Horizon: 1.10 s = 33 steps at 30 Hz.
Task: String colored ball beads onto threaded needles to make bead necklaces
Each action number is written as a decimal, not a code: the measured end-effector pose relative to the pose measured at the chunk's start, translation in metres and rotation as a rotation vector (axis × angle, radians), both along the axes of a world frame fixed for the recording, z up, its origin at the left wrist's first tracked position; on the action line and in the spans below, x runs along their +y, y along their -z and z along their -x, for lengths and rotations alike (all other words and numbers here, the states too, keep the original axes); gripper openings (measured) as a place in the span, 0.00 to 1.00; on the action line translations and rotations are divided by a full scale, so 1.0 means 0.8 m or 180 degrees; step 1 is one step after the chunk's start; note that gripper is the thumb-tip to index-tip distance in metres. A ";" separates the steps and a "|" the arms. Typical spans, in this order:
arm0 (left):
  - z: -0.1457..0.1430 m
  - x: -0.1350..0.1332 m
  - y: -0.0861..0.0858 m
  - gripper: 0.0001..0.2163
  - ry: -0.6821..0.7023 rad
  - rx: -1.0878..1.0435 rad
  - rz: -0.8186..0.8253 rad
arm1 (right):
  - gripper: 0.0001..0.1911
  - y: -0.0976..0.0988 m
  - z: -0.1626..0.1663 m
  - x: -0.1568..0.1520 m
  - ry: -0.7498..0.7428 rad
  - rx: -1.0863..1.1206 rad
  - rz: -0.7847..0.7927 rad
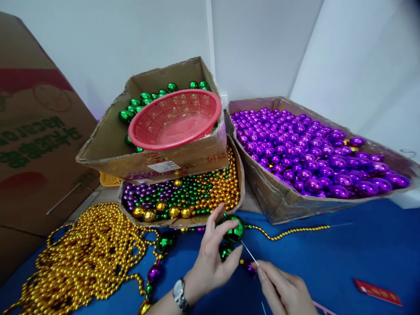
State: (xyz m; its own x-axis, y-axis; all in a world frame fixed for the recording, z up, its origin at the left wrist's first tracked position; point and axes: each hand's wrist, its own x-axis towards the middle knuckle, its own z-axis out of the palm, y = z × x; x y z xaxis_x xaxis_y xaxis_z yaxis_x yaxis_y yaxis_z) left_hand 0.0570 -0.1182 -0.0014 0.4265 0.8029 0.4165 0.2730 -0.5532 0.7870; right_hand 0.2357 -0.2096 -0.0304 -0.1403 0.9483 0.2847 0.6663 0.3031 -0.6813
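My left hand (215,258), with a watch (180,294) on its wrist, curls its fingers and thumb about a large shiny green ball (236,229). A thin needle (250,253) is pinched between the thumb and fingers of my right hand (284,288). Its tip points up at the underside of the green ball. Just below the ball, partly behind my left fingers, is another green ball (225,251). Small gold and purple beads lie beside it. A strand with a dark green ball (166,241) and a purple ball (154,272) runs left of my left hand.
A heap of gold bead strings (88,253) lies on the blue tabletop (315,258). Behind stand a box of mixed beads (183,192), a box of green balls with a pink basket (177,143), and a box of purple balls (308,148). A red packet (377,292) is at right.
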 end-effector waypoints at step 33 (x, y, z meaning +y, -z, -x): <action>-0.015 0.148 -0.020 0.10 0.0507 0.1117 0.0757 | 0.11 0.012 -0.017 -0.003 0.0388 0.0072 -0.0349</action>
